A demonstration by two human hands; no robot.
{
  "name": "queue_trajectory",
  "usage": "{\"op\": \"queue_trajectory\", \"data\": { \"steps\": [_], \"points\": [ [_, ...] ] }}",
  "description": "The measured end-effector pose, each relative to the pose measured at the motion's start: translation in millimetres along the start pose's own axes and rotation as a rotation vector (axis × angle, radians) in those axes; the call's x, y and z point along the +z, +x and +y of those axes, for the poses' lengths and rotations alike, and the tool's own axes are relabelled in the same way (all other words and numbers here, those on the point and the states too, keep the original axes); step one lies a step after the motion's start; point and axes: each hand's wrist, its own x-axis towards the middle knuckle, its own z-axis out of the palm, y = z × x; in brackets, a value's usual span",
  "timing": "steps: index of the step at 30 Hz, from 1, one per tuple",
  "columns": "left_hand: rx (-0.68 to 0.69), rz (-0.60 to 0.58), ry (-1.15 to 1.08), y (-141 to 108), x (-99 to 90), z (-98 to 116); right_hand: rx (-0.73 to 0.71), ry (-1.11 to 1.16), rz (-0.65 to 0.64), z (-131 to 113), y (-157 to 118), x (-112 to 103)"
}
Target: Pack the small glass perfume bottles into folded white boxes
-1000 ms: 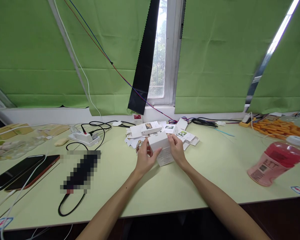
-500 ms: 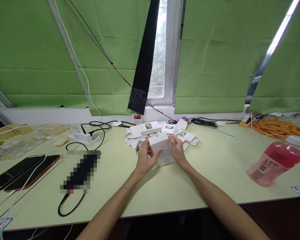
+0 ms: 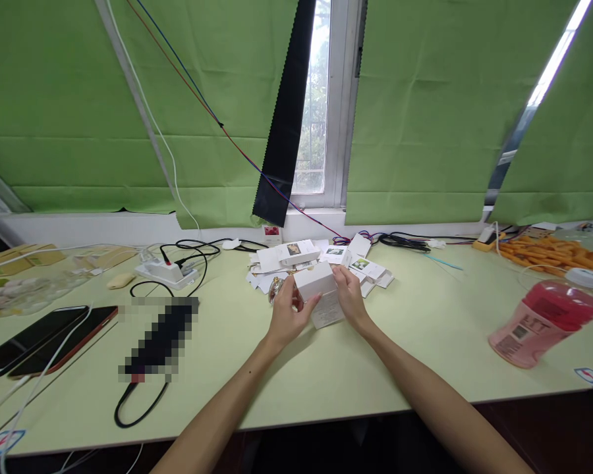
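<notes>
Both hands grip one white cardboard box, tilted above the pale green table. My left hand is closed on its left side, with the thumb lying along the near face. On the right edge, my right hand is closed with its fingers pinched near the top corner. Small grey print covers the lower face of the box. Just beyond my left fingers sits a shiny silver and gold object, partly hidden by the hand. Behind the held box lies a pile of white cartons, some flattened, with small pictures on them.
At the left lie two phones, a blurred dark device and a white power strip with black cables. A pink drink bottle and orange sticks are at the right. Green curtains hang behind the table.
</notes>
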Motion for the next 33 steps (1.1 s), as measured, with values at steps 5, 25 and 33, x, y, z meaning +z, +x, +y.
{"op": "queue_trajectory", "data": {
  "steps": [5, 25, 33],
  "points": [
    [0.004, 0.001, 0.014, 0.4, -0.4, -0.8, -0.013, -0.006, -0.009, -0.1, 0.0, 0.1],
    [0.033, 0.018, 0.078, 2.1, -1.6, -1.0, -0.039, -0.003, -0.038, 3.0, 0.8, 0.4],
    [0.031, 0.016, 0.077, 2.1, -1.8, -0.6, -0.051, -0.008, -0.053, 3.1, 1.0, -0.3]
  ]
}}
